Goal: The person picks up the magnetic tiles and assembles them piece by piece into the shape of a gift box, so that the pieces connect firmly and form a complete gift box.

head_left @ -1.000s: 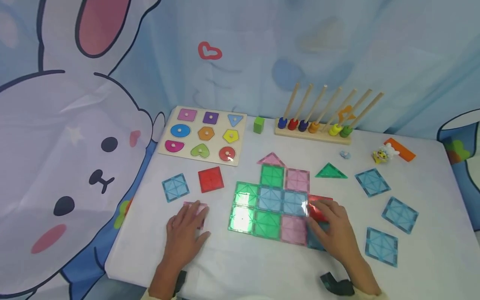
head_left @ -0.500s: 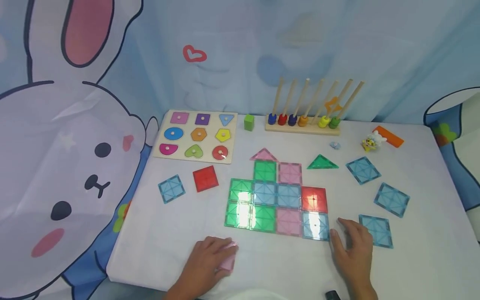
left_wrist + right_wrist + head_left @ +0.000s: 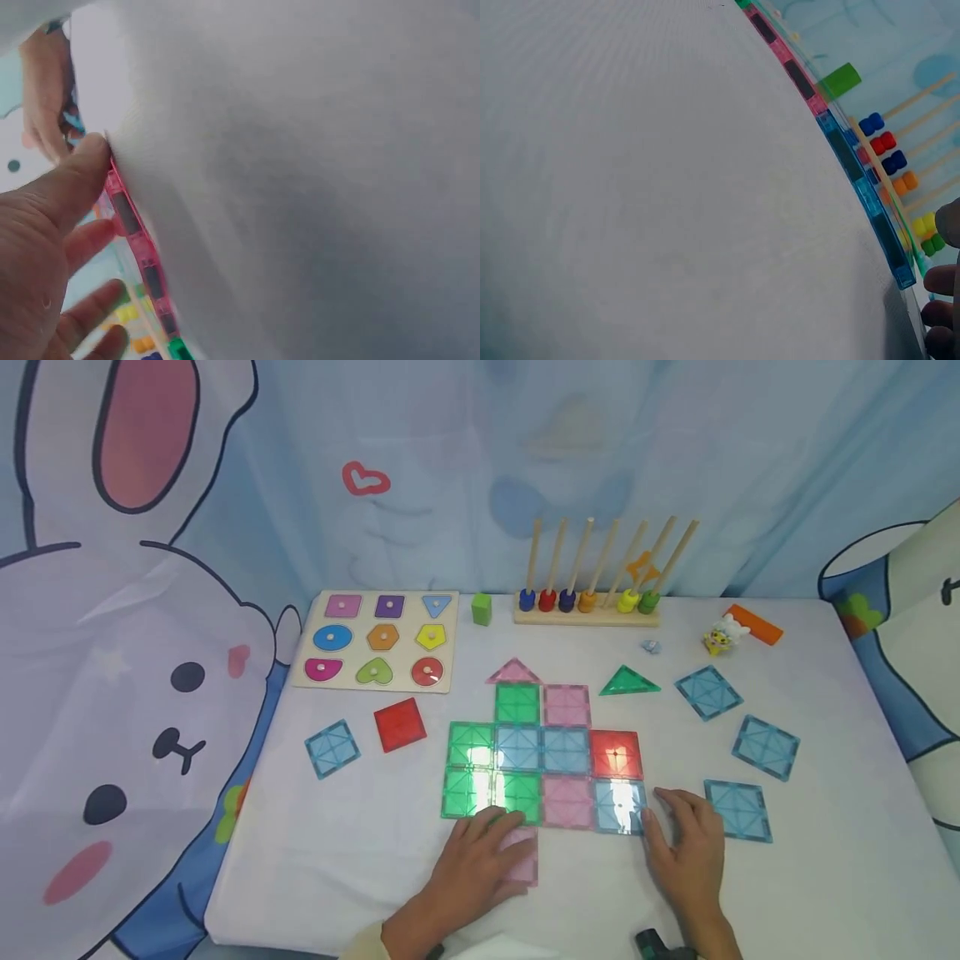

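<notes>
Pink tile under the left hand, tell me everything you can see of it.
The pink tile looks square and made of translucent plastic. It appears to lie flat on the white tabletop, just nearer the person than a green tile; whether they touch is unclear. The left hand touches it, covering part.

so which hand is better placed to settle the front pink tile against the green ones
Likely the left hand: its fingers touch that pink tile, while the right hand sits farther off, beside the blue corner tile.

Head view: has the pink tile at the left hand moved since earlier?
Yes: the pink tile moved right and downward, relative to the loose red tile.
</notes>
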The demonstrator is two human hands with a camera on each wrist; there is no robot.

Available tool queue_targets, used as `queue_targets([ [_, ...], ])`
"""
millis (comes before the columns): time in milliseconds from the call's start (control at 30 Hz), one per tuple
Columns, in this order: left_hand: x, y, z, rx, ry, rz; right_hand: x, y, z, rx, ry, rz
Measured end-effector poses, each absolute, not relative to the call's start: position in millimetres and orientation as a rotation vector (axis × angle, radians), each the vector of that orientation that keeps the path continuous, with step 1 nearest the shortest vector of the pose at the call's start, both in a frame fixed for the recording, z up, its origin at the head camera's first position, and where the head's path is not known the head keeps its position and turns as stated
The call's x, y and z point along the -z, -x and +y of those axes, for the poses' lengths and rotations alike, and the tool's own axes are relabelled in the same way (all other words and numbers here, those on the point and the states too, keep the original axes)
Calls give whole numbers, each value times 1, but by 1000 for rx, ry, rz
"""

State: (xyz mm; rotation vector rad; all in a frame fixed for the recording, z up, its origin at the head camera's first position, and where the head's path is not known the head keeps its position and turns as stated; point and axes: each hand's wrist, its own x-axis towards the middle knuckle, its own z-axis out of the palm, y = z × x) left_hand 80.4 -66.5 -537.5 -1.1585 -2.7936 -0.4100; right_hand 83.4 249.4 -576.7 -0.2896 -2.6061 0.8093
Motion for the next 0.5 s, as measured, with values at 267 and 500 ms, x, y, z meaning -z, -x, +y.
queue_targets([
  [267, 541, -75, -75, 473, 1057, -2933, 565, -86, 259, -650, 439, -2558],
  [500, 536, -61, -100, 508, 877, -3071, 553, -89, 292, -523, 1070, -2775],
])
